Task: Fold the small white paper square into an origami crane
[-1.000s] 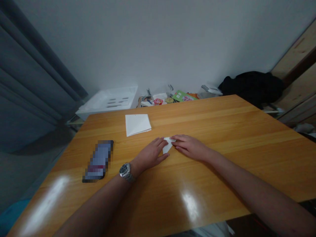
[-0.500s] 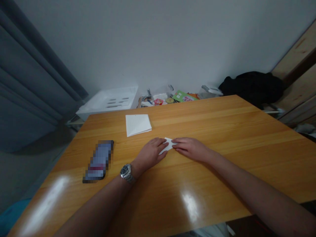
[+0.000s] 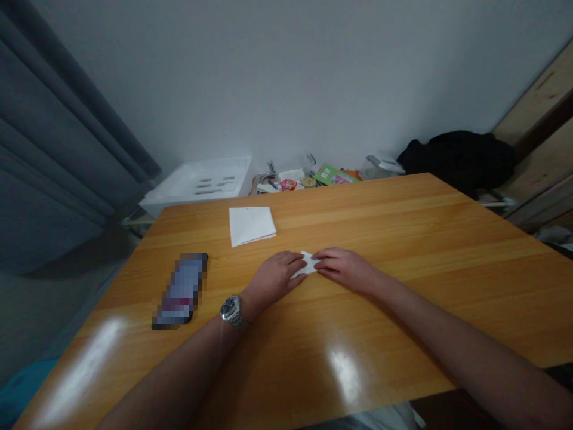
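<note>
A small folded white paper (image 3: pixel 308 263) lies on the wooden table (image 3: pixel 403 239), near its middle. My left hand (image 3: pixel 274 277), with a watch on its wrist, rests flat with its fingers lying over the paper's left part. My right hand (image 3: pixel 347 269) lies flat on the other side, its fingertips touching the paper's right edge. Most of the paper is hidden under the fingers. Neither hand lifts it off the table.
A folded white sheet (image 3: pixel 251 225) lies further back on the table and a dark phone (image 3: pixel 181 291) at the left. Behind the far edge are a white tray (image 3: pixel 199 182), small colourful clutter (image 3: pixel 308 177) and a black bag (image 3: pixel 456 156). A grey curtain (image 3: pixel 54 161) hangs left.
Both hands have closed in slightly over the small paper, and less of it shows than a second ago. Nothing else has moved.
</note>
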The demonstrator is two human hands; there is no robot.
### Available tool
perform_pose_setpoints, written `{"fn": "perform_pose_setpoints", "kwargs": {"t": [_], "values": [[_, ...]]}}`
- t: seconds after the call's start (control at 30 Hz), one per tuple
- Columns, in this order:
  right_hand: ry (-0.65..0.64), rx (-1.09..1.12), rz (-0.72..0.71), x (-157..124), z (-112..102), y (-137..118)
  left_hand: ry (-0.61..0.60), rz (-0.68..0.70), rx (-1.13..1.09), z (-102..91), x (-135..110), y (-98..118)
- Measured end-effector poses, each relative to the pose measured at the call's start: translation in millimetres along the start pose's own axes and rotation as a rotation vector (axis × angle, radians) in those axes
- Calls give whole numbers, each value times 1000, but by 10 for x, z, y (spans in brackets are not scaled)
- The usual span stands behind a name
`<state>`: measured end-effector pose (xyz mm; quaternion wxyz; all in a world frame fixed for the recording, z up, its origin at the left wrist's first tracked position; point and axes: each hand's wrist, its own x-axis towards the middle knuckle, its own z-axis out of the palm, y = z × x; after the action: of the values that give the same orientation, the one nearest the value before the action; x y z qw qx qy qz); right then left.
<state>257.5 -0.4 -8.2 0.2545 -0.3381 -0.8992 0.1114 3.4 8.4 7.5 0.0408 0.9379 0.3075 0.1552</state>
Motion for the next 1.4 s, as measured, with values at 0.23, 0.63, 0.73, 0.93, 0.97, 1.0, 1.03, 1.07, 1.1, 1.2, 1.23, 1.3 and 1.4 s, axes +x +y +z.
{"fn": "perform_pose_setpoints", "kwargs": {"t": [0.23, 0.63, 0.73, 0.93, 0.97, 1.0, 1.03, 1.07, 1.1, 1.2, 1.23, 1.3, 1.4], "values": [[10, 55, 12, 6, -16, -10, -2, 0, 24, 6, -5, 23], [30, 80, -8, -10, 5, 61, -17, 14, 26, 0, -2, 27], [41, 121, 8, -12, 5, 70, -20, 10, 19, -12, -4, 33], [45, 153, 27, -8, -20, 50, -14, 9, 11, -25, 1, 35], [44, 151, 27, -5, -21, 45, -14, 9, 12, -24, 4, 35], [46, 150, 28, -1, -20, 39, -13, 9, 15, -23, 6, 36], [49, 151, 32, 4, -19, 31, -11, 8, 18, -21, 9, 38], [53, 154, 37, 11, -18, 20, -7, 8, 23, -20, 11, 41], [59, 158, 43, 18, -17, 8, -2, 7, 28, -19, 14, 46], [73, 166, 48, 40, -16, -35, 11, 7, 41, -20, 21, 64], [77, 165, 49, 46, -16, -50, 15, 5, 44, -20, 23, 69], [88, 160, 53, 56, -15, -75, 23, 0, 50, -17, 28, 77], [100, 152, 65, 66, -9, -104, 38, -10, 57, -11, 34, 80]]}}
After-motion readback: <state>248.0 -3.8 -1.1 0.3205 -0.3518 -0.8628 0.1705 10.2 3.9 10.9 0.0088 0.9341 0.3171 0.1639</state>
